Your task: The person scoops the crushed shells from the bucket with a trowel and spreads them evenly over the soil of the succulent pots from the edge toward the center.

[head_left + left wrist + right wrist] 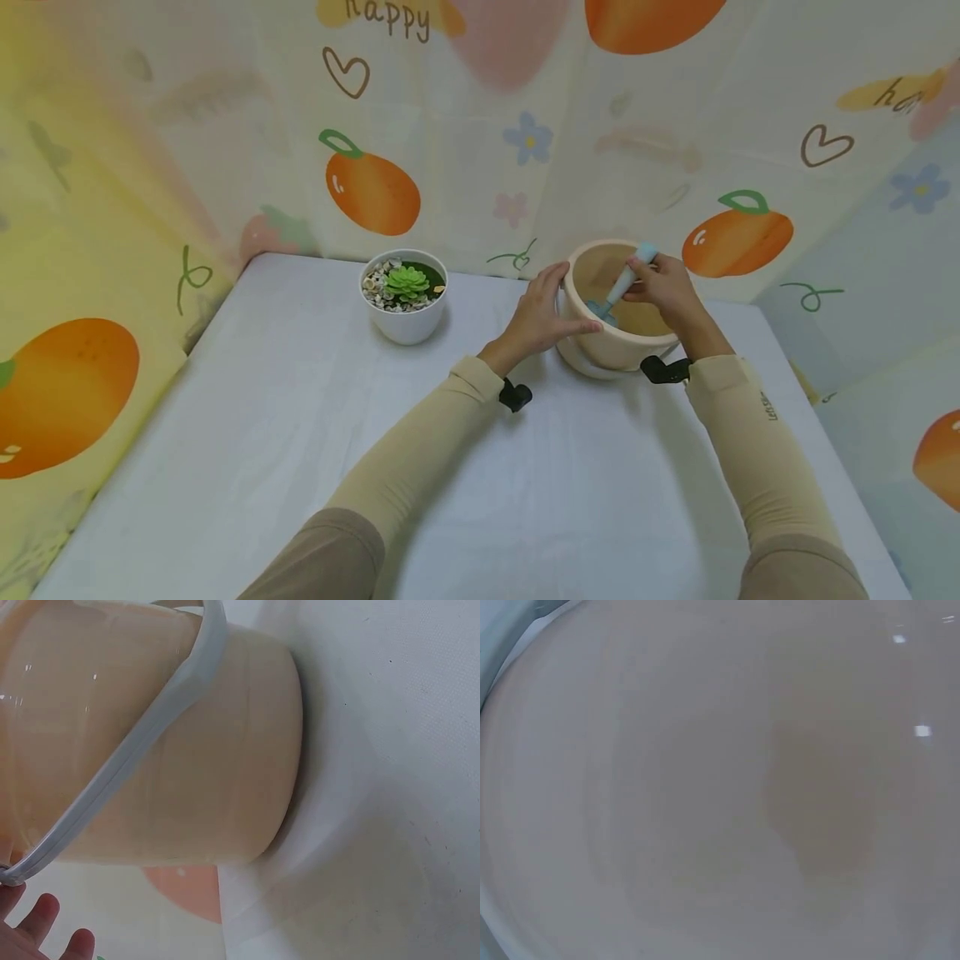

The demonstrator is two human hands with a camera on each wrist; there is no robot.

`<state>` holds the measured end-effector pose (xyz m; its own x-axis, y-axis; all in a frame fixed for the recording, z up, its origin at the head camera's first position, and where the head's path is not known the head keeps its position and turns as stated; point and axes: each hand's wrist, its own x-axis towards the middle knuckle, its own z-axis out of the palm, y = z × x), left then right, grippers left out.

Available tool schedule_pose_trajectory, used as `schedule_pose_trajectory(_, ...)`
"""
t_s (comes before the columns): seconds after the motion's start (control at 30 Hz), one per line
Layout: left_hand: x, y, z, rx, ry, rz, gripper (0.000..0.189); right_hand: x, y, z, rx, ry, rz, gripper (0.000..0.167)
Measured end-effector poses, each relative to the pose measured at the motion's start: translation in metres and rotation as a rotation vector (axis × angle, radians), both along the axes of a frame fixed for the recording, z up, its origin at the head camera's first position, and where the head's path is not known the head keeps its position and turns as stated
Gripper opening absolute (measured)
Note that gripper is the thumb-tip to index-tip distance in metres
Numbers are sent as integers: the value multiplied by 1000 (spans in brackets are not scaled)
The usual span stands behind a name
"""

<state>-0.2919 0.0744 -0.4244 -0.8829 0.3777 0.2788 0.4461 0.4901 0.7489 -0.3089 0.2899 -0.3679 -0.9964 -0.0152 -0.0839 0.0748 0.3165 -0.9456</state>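
A cream bucket [611, 350] with a pale grey carrying handle [150, 724] stands at the back right of the table. My left hand [538, 317] rests against its left side with spread fingers, the thumb lying along the front rim. Over the bucket's mouth, my right hand [663, 287] grips the light blue handle of a small tool [622, 283]. The tool slants down to the left, its darker blue head inside the bucket; its exact kind is unclear. In the right wrist view the bucket's smooth wall [705, 787] fills the picture, and neither that hand nor the tool shows.
A white pot [407, 325] holding a green succulent [407, 283] and pebbles stands left of the bucket on the white-covered table [300, 433]. Behind the table hangs a cloth [465, 167] printed with oranges, hearts and flowers.
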Motion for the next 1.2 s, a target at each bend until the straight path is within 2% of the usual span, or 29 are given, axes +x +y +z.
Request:
schedule_pose_trajectory(0.3,1,0,4,-14,-15,-5,107,4,0,5,-116,-22,-59,40)
schedule_pose_trajectory(0.63,-3,-1,2,-6,-25,-9,107,2,2,9,-175,-39,-100,45)
schedule_pose_trajectory(0.9,-1,0,3,4,-34,-35,106,9,15,18,-324,-67,-122,30)
schedule_pose_trajectory(1.03,-1,0,4,-5,-35,-36,106,10,23,26,-390,-75,-116,31)
schedule_pose_trajectory(1.2,-2,-1,4,2,-54,-26,106,9,28,30,-469,-130,-140,30)
